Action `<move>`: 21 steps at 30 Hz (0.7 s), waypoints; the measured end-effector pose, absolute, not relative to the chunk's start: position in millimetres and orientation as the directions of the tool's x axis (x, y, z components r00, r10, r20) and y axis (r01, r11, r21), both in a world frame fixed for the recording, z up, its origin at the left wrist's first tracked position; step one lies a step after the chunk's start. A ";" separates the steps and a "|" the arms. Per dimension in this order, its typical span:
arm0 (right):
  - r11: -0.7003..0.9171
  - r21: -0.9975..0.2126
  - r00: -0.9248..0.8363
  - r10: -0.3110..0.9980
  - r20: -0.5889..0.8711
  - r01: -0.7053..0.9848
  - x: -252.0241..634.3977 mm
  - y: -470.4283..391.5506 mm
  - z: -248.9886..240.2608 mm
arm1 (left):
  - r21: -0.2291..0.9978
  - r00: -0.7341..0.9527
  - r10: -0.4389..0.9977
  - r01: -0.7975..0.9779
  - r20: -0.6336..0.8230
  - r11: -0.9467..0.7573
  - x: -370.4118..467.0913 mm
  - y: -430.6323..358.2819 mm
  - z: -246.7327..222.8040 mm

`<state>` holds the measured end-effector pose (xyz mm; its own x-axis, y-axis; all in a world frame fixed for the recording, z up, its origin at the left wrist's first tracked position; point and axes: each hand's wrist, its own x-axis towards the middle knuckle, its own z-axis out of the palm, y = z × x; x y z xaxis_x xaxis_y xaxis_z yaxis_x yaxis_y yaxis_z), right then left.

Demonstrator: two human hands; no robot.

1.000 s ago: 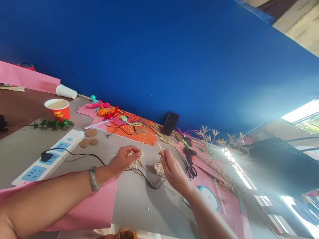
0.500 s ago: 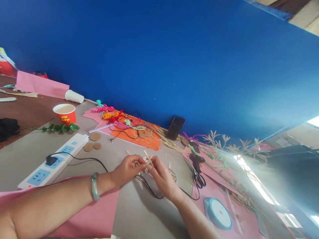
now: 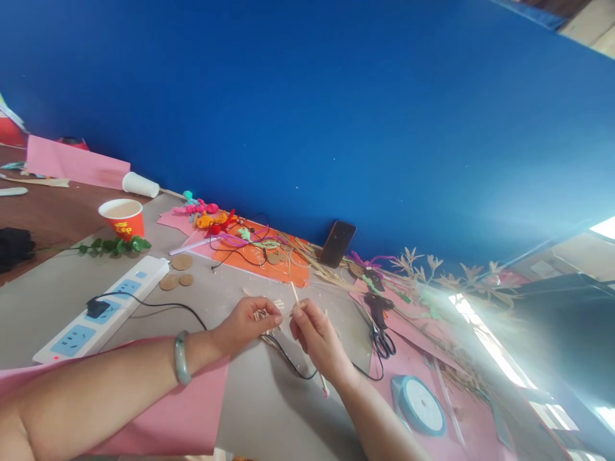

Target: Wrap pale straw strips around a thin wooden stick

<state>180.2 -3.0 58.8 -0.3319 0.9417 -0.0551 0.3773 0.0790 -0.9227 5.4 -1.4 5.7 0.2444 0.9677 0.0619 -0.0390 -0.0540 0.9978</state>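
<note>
My left hand [image 3: 254, 323], with a jade-coloured bangle [image 3: 181, 357] on its wrist, pinches something pale and too small to make out over the grey table mat [image 3: 259, 397]. Close by on its right, my right hand [image 3: 314, 333] is closed on a thin pale stick [image 3: 295, 292], whose upper end points up and away. A pale, pink-tipped end [image 3: 325, 387] shows below the right palm. Pale strips [image 3: 262, 314] lie behind the left fingers, partly hidden by them.
A power strip [image 3: 103, 310], wood slices [image 3: 181, 262] and a filled paper cup [image 3: 123, 218] are at left. A phone [image 3: 338, 243] leans on the blue wall. Glue gun [image 3: 379, 304], scissors [image 3: 383, 343] and ribbon roll [image 3: 423, 406] sit at right; a black cable runs under my hands.
My hands have moved slightly apart, the right one shifting right. The stick in it now stands more upright, and the pink-tipped end has come into sight below the palm.
</note>
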 end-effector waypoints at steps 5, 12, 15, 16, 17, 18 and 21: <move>0.182 -0.843 -0.370 0.929 -0.022 0.506 179.4 -5.6 59.9 | 0.991 0.257 0.964 -0.127 0.067 -0.035 6.1 -1.2 7.6; 0.278 -0.784 -0.439 0.898 0.007 0.555 173.8 -9.9 54.4 | 0.991 0.239 0.968 -0.125 0.072 -0.043 6.4 1.5 2.4; 0.241 -0.789 -0.419 0.908 -0.023 0.565 174.1 -8.5 48.6 | 0.990 0.254 0.966 -0.140 0.054 -0.019 6.4 2.6 -0.9; 0.224 -0.794 -0.411 0.911 -0.036 0.565 174.2 -8.0 46.7 | 0.990 0.257 0.965 -0.142 0.051 -0.014 6.3 2.9 -1.4; 0.208 -0.801 -0.403 0.914 -0.045 0.562 174.2 -7.6 45.1 | 0.990 0.261 0.964 -0.141 0.047 -0.010 6.2 3.2 -1.8; 0.189 -0.811 -0.393 0.918 -0.054 0.553 174.0 -7.4 43.9 | 0.990 0.264 0.964 -0.139 0.041 -0.004 6.1 3.4 -2.1; 0.088 -0.866 -0.357 0.928 -0.108 0.492 172.4 -7.8 43.3 | 0.991 0.270 0.963 -0.131 0.016 0.021 5.8 3.5 -2.0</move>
